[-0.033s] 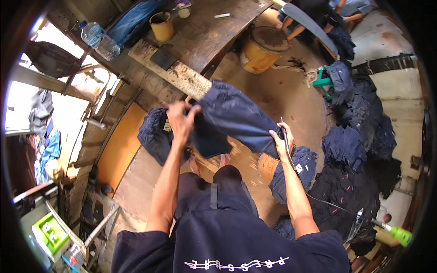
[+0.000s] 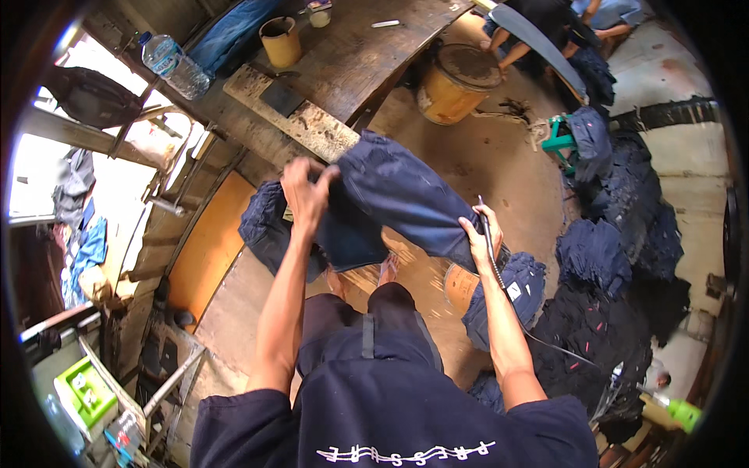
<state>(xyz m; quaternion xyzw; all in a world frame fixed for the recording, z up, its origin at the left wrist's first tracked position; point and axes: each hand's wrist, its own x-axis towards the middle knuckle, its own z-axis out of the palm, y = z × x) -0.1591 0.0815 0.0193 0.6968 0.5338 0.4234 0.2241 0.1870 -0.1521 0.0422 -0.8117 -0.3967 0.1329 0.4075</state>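
Dark-blue denim trousers are draped over the end of a long narrow board, one leg stretched toward the right. My right hand is closed at that leg's lower end, holding a thin dark pen-like tool whose cable runs back along my forearm. Over the fabric near the board's end is my left hand. Its thumb stands apart from curled, slightly blurred fingers, and nothing shows between them. Beside that wrist hangs a gathered dark-blue part; its join to the rest is hidden.
Piles of dark garments lie on the right, near a green stool. A wooden table at the far side bears a yellow cup. A large yellow drum stands behind; another person's arms show beyond it.
My left hand has shifted slightly upward. The right hand keeps its grip on the tool at the trouser leg. The whole view has moved a little.
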